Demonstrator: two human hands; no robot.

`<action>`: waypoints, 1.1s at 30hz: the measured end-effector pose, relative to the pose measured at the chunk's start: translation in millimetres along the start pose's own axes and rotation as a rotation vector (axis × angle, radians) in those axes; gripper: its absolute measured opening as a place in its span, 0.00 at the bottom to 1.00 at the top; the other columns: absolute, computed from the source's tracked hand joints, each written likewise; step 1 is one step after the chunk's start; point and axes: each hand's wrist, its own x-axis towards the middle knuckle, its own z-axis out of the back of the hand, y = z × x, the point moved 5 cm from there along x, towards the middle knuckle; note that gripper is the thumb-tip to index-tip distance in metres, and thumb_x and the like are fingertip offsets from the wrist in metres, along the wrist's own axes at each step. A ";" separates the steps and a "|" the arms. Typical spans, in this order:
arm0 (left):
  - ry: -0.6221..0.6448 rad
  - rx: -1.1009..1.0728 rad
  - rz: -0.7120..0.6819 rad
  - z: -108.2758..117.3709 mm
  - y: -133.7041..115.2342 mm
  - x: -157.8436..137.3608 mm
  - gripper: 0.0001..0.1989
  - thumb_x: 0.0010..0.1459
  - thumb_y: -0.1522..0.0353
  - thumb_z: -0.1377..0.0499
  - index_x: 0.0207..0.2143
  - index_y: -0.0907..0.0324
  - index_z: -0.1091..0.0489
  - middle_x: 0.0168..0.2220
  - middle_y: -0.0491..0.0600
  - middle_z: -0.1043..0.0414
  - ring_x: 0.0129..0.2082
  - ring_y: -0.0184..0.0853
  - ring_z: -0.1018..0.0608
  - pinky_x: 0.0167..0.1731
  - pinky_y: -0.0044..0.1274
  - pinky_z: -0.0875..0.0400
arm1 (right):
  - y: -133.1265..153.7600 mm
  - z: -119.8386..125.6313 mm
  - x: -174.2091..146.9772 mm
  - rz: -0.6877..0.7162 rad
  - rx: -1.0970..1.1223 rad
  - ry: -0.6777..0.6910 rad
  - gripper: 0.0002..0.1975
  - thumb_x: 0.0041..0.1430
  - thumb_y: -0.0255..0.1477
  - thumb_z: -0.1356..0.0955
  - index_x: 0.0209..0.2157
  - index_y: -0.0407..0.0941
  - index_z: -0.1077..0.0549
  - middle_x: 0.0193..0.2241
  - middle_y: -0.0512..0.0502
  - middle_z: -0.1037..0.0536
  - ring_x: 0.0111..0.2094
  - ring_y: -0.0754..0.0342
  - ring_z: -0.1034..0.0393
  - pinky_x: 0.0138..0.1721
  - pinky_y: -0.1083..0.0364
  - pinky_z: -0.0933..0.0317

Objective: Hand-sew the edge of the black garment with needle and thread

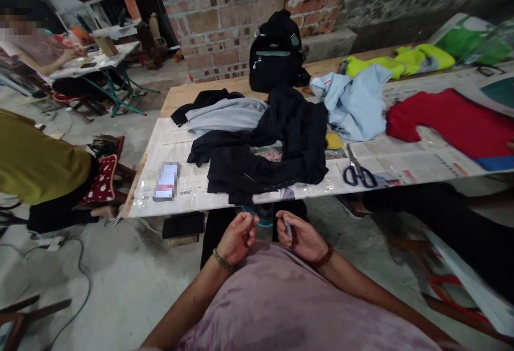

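Observation:
Both my hands are in front of my body, just below the table's near edge. The fingertips of my left hand (240,234) are pinched together; whatever is between them is too small to make out. My right hand (303,237) is closed around a small grey object (287,226), its kind unclear. A faint line like a thread seems to run between the two hands. Beyond them, a black garment (265,166) lies crumpled on the table, with a thin pale needle-like streak (249,177) on it. Blue-handled scissors (358,172) rest to its right.
The newspaper-covered table (405,161) carries a phone (166,181), grey cloth (227,115), a black backpack (276,54), a light blue garment (357,107) and a red garment (445,121). Another person's dark-clothed leg (405,212) is at right; seated people are at left.

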 end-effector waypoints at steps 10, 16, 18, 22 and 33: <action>0.071 -0.147 0.118 -1.0 6.2 2.5 0.09 0.49 0.70 0.40 0.28 0.62 0.39 0.29 0.43 0.34 0.17 0.18 0.37 0.12 0.12 0.48 | 27.1 9.7 -9.3 0.086 -0.074 -0.056 0.07 0.49 0.32 0.35 0.31 0.46 0.34 0.20 0.54 0.38 0.16 0.63 0.46 0.17 0.60 0.53; 0.059 -0.197 0.154 0.9 7.1 1.4 0.08 0.49 0.71 0.40 0.29 0.62 0.39 0.29 0.44 0.35 0.17 0.18 0.38 0.12 0.12 0.49 | 36.0 25.2 -10.4 0.090 -0.104 -0.115 0.06 0.49 0.32 0.36 0.31 0.46 0.34 0.20 0.53 0.38 0.17 0.62 0.46 0.18 0.60 0.54; 0.056 -0.212 0.155 1.1 7.1 1.2 0.09 0.48 0.71 0.40 0.28 0.62 0.39 0.29 0.44 0.35 0.18 0.18 0.38 0.12 0.12 0.49 | 38.8 30.0 -11.3 0.092 -0.117 -0.142 0.06 0.50 0.32 0.36 0.31 0.46 0.35 0.20 0.53 0.39 0.18 0.62 0.47 0.18 0.60 0.54; 0.044 -0.227 0.164 1.8 7.3 1.1 0.09 0.47 0.72 0.39 0.28 0.62 0.39 0.28 0.44 0.36 0.18 0.19 0.38 0.12 0.12 0.49 | 48.0 37.8 -15.1 0.083 -0.158 -0.151 0.07 0.50 0.32 0.36 0.32 0.46 0.35 0.20 0.53 0.39 0.17 0.62 0.47 0.18 0.59 0.54; 0.124 -0.185 0.129 -1.3 5.3 3.2 0.09 0.49 0.72 0.41 0.29 0.62 0.40 0.25 0.42 0.40 0.16 0.19 0.40 0.12 0.12 0.50 | 124.5 72.3 -29.6 -0.018 -0.425 -0.047 0.07 0.51 0.31 0.35 0.28 0.45 0.39 0.20 0.54 0.40 0.16 0.63 0.45 0.16 0.60 0.56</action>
